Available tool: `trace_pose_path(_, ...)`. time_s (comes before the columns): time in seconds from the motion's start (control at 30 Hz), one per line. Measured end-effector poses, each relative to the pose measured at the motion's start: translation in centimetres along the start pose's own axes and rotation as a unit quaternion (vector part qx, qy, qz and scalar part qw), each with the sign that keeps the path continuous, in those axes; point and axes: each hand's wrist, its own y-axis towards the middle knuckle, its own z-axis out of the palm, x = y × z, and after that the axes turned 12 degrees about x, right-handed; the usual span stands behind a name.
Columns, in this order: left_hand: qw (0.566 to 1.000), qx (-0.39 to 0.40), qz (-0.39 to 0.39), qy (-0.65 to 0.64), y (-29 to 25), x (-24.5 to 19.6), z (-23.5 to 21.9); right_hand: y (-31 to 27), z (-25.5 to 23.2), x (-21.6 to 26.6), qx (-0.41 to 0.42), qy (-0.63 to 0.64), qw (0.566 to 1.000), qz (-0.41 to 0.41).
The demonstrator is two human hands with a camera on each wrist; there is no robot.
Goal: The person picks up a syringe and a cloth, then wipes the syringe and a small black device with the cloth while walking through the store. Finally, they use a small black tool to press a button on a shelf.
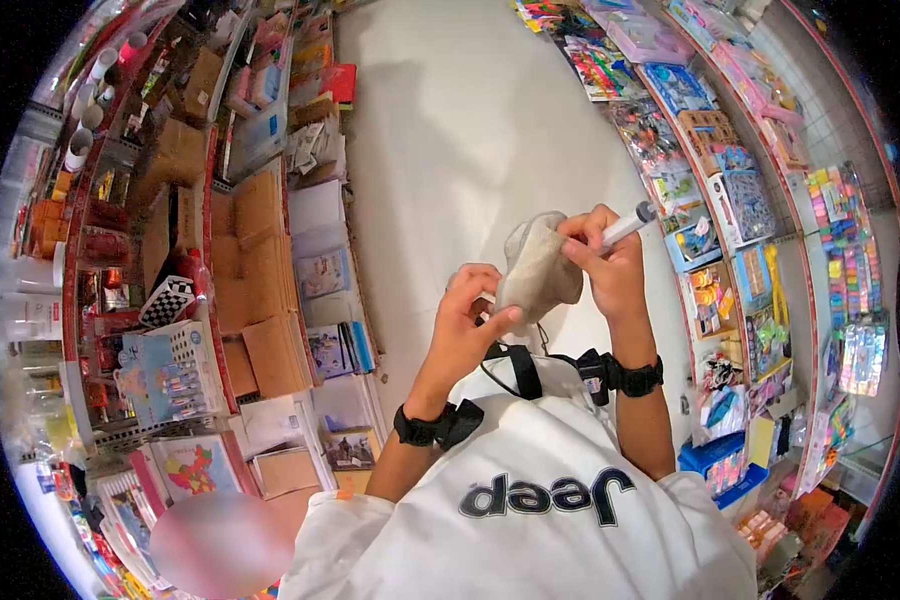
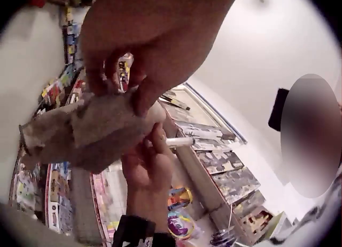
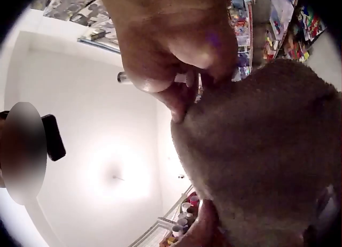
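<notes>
A grey-beige cloth (image 1: 537,270) is stretched between the two hands in front of the chest. My left hand (image 1: 467,312) pinches its near left edge, thumb on top. In the left wrist view, the cloth (image 2: 101,129) droops away from that hand's fingers. My right hand (image 1: 610,262) grips the far right edge with thumb and fingertips. The same hand also holds a white tube with a grey end (image 1: 628,225), which sticks out to the right past the fingers. In the right wrist view, the cloth (image 3: 262,156) hides most of the left hand, leaving a fingertip showing.
Shelves with cardboard boxes (image 1: 270,270), papers and cups line the left side. On the right, racks hold packaged toys (image 1: 745,205) and colourful small goods. Between them runs a pale floor (image 1: 440,120). A blue basket (image 1: 725,470) stands low near the right elbow.
</notes>
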Motion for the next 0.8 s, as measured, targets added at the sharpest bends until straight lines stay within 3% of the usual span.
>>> trace_pose_path(0.07, 1.000, 0.015, -0.024, -0.003, -0.2, -0.3, 0.8, -1.1, -0.4, 1.2, 0.015, -0.013, 1.000, -0.009)
trace_pose_path(0.1, 0.996, 0.045, -0.071, 0.010, 0.0, -0.5, 0.4, -1.5, -0.6, 1.5, 0.026, -0.018, 0.999, -0.014)
trace_pose_path(0.2, 0.991, 0.083, 0.039, 0.101, 0.8, 0.1, 0.3, -2.6, -1.9, 1.6, 0.078, 0.004, 0.997, -0.015)
trace_pose_path(0.3, 0.992, 0.113, 0.042, 0.031, 0.9, 0.0, 0.1, -3.6, -2.2, 2.2, 0.138, 0.050, 0.989, 0.003)
trace_pose_path(0.4, 0.988, 0.095, 0.080, 0.097, 0.9, -1.3, -0.8, -3.4, -2.3, 2.6, 0.218, -0.085, 0.970, -0.062)
trace_pose_path(0.43, 0.984, 0.081, 0.088, 0.132, 0.5, -2.2, -1.1, -3.3, -2.1, 3.0, 0.218, -0.131, 0.966, -0.039)
trace_pose_path(0.53, 0.979, 0.120, 0.004, 0.166, -0.4, -4.5, -2.0, -2.9, -1.4, 3.7, 0.200, -0.208, 0.956, 0.054)
trace_pose_path(0.57, 0.967, 0.128, 0.055, 0.214, -0.4, -5.3, -1.8, -2.6, -1.1, 3.5, 0.200, -0.189, 0.959, 0.069)
trace_pose_path(0.67, 0.941, 0.183, 0.072, 0.275, -0.9, -6.2, -2.2, -2.0, 0.4, 2.1, 0.228, -0.164, 0.960, 0.010)
trace_pose_path(0.7, 0.932, 0.200, 0.075, 0.291, -1.1, -6.6, -2.4, -1.7, 1.2, 1.6, 0.243, -0.165, 0.954, -0.059)
trace_pose_path(0.8, 0.909, 0.241, 0.077, 0.330, -1.8, -8.4, -2.6, -1.4, 2.3, 0.4, 0.323, -0.113, 0.939, 0.035)
